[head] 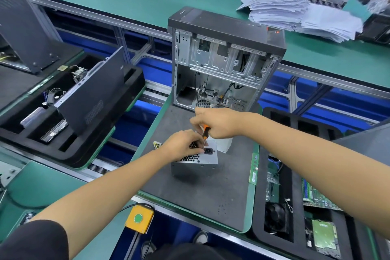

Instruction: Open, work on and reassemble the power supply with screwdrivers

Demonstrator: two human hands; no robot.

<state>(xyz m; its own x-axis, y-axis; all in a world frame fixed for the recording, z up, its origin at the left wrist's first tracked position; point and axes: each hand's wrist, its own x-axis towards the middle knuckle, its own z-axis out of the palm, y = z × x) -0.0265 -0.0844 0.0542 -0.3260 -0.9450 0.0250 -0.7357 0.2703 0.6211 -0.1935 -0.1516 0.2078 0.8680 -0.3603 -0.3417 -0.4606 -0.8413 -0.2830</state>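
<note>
Power supply (195, 162), a grey metal box with honeycomb vent holes and a black socket on top, sits on the grey mat (202, 192) directly under both hands. Left hand (182, 145) rests on its top face, fingers curled and pinching near the socket. Right hand (215, 122), just above and beyond the left, grips the orange-and-black screwdriver (205, 133), shaft pointing down beside the left fingertips. Its tip and any screw are hidden by those fingers. Beyond the right hand stands an open computer case (223, 59); a white box (224, 144) lies under the right wrist. Nearer the person than the left forearm, a yellow button box (139, 218).
</note>
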